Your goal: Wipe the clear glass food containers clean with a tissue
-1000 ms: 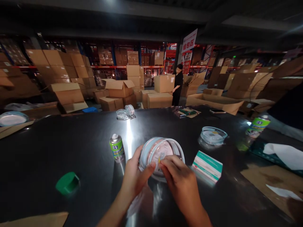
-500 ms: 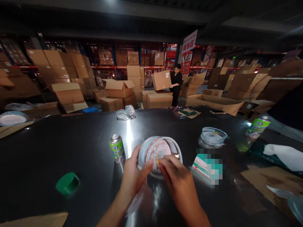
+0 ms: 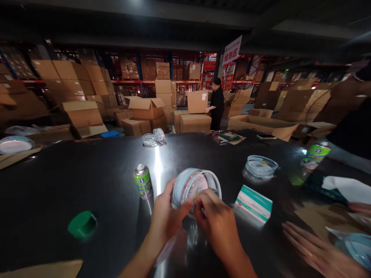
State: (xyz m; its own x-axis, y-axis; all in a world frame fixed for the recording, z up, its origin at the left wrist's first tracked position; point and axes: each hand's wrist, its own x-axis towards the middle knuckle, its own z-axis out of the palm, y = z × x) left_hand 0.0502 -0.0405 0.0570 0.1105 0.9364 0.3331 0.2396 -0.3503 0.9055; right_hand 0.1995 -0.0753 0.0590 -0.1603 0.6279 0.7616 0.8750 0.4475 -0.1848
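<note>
Cupping the clear container [image 3: 199, 184], the left hand [image 3: 165, 210] holds it tilted over the dark table [image 3: 116, 166]; the right hand [image 3: 216, 211] bends inward, fingertips bunched at the container's face, grip unclear.

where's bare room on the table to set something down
Bare: the patch left of the near spray can and beyond the green cap; also the far strip between the small clear containers and the green item. Crowded: the right side, with a co-worker's hand, cardboard and second can; and around the clear container in the left hand.
</note>
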